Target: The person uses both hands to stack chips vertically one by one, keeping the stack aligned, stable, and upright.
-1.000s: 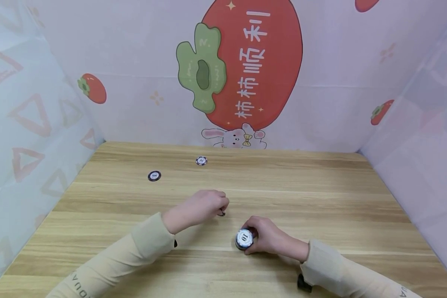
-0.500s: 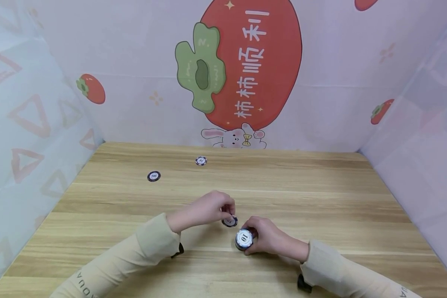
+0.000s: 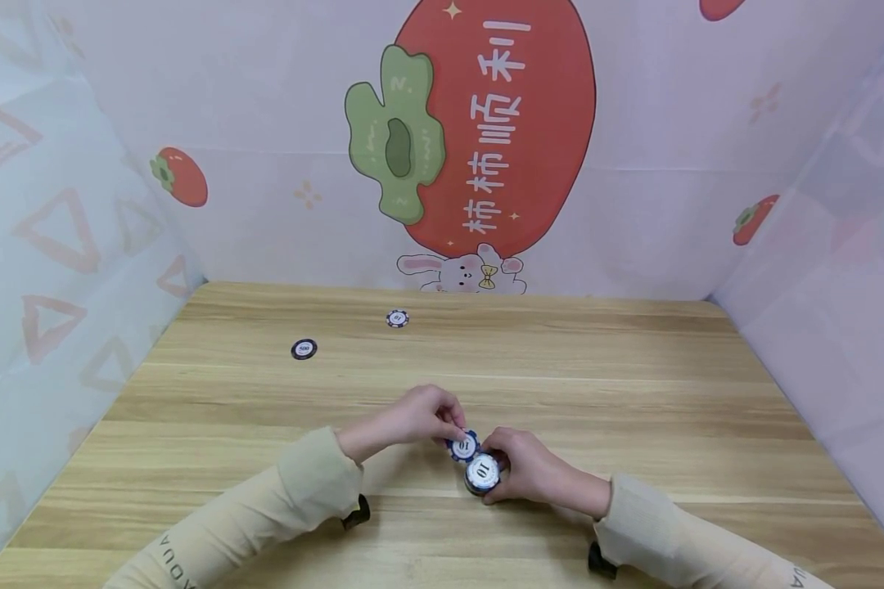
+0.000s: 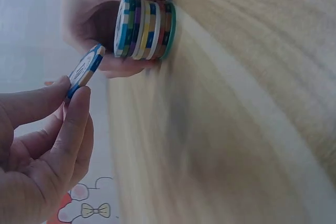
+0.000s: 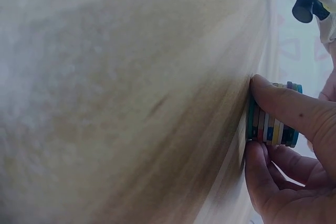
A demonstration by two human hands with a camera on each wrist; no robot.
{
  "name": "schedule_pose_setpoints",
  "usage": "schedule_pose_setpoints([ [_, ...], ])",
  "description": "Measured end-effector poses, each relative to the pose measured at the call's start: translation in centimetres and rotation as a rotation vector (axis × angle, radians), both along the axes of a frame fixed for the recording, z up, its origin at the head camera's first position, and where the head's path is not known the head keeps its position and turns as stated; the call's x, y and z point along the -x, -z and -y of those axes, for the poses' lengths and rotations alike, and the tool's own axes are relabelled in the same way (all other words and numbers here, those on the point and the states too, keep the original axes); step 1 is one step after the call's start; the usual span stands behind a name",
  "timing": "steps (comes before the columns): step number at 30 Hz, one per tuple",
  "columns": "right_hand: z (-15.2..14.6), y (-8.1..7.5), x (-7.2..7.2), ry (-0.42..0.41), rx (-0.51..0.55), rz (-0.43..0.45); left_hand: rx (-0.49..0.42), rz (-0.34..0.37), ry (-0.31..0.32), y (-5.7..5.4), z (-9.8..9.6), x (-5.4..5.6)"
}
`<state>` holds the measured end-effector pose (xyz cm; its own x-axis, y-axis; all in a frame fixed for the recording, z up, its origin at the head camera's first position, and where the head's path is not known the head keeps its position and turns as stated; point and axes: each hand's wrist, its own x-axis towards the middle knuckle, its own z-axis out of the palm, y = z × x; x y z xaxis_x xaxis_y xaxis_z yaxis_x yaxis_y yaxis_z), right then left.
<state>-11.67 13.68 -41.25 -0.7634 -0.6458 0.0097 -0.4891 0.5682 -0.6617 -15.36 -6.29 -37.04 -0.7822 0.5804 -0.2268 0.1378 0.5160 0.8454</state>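
Observation:
My left hand [image 3: 420, 415] pinches one blue-and-white poker chip [image 3: 463, 446] marked 10 between thumb and fingers. In the left wrist view that chip [image 4: 85, 72] is tilted, held up just beside the top of a stack of poker chips [image 4: 147, 29]. The stack [image 3: 482, 473] stands upright on the table, with a white-faced 10 on top and several colours along its side. My right hand [image 3: 534, 465] grips the stack from the right, thumb and fingers around its edges. In the right wrist view the right hand's thumb [image 5: 289, 103] reaches down close to the tabletop.
Two single chips lie flat on the wooden table [image 3: 597, 360]: a dark 500 chip [image 3: 304, 349] at the far left and a 10 chip [image 3: 398, 318] near the back edge. Printed cloth walls [image 3: 656, 164] enclose the table at the back and both sides.
My left hand has moved right and slightly nearer, bringing its chip up to the stack and turning the face into view. My right hand and the stack have stayed in place.

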Motion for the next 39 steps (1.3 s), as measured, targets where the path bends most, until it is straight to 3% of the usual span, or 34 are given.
schedule_pose_setpoints([
  [8, 0.0, 0.1, 0.0, 0.004, 0.007, 0.015, -0.075, 0.168, -0.024, 1.2, -0.2, -0.4],
  [13, 0.0, 0.1, -0.1, 0.003, 0.007, 0.0, -0.086, 0.221, -0.04, 1.7, -0.5, -0.4],
  [22, 0.1, 0.0, -0.1, 0.01, 0.016, 0.025, -0.092, 0.22, -0.079, 1.8, -1.2, -1.0],
  [29, 0.0, -0.2, -0.2, 0.004, -0.006, -0.018, -0.086, 0.195, -0.089, 1.5, -1.7, -1.4],
  [39, 0.0, -0.2, -0.1, -0.003, -0.014, -0.012, -0.057, 0.166, -0.095, 1.4, -2.0, -1.6],
])
